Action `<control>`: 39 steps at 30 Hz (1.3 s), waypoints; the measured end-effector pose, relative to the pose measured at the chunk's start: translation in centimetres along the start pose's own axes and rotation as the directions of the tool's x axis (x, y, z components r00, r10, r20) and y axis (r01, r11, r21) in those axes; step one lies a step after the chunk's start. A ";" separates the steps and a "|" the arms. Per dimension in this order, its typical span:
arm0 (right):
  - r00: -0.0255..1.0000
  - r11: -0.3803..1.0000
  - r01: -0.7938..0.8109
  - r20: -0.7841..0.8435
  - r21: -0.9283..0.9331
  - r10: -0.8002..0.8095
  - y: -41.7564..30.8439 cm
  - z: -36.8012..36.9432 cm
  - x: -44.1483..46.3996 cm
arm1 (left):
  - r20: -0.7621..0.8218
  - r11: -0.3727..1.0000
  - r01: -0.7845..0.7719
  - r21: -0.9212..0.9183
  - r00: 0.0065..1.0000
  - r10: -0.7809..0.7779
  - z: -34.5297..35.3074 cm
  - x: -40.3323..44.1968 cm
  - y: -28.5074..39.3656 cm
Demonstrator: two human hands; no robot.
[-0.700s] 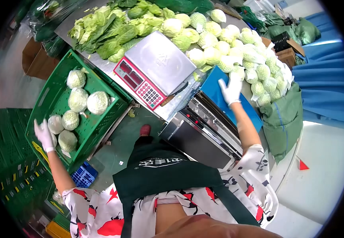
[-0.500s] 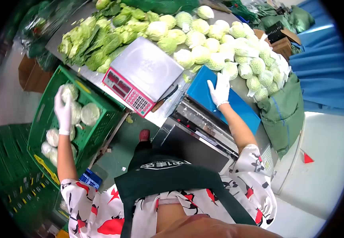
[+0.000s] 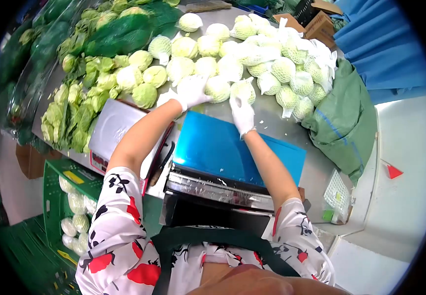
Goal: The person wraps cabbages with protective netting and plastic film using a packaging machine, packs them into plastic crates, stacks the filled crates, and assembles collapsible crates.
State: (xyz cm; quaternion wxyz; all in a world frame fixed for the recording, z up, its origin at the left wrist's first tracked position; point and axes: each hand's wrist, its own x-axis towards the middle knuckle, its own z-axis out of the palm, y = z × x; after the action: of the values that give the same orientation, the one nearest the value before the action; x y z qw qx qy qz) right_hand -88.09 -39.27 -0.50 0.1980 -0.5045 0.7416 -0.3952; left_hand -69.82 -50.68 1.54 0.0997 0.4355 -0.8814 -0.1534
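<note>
My left hand, in a white glove, reaches over the pile with its fingers apart, beside a pale green cabbage. Closed fingers of my gloved right hand are at the near end of a cabbage in a white foam net. Just below both hands is a blue-topped machine with a metal front. Bare cabbages lie around the left hand, and netted cabbages are heaped to the right.
A scale stands left of the machine, partly behind my left arm. Loose leaves lie beyond it. A green crate holds wrapped cabbages at lower left. A green sack leans at the table's right end.
My left hand has left the crate and moved across to the cabbages on the table. My right hand has shifted off the blue top to the netted cabbage. The view has turned.
</note>
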 end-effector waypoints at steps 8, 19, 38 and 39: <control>0.847 0.866 -0.498 0.185 -0.051 0.498 8.7 0.9 11.9 | 0.175 0.954 -0.106 0.280 0.983 0.057 6.6 7.0 1.4; 0.747 0.221 -0.662 0.654 0.717 0.119 10.3 -2.2 13.2 | -0.066 0.696 0.060 -0.716 0.986 -0.153 2.0 5.1 1.4; 0.770 0.948 0.294 0.618 -0.122 -0.160 -19.4 16.2 -11.5 | -0.090 0.305 0.209 -0.929 0.673 -0.734 -2.5 -30.3 -10.3; 0.762 0.958 0.280 0.623 -0.069 -0.177 -18.6 16.9 -10.6 | -0.095 0.289 0.240 -0.927 0.596 -0.797 -4.4 -30.9 -9.5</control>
State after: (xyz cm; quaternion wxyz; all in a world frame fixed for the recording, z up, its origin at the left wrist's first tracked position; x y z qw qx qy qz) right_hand -60.99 -39.55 2.65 0.3361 -0.7057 0.5995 -0.1724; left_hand -42.84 -32.30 0.98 0.4861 0.6268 -0.4073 -0.4526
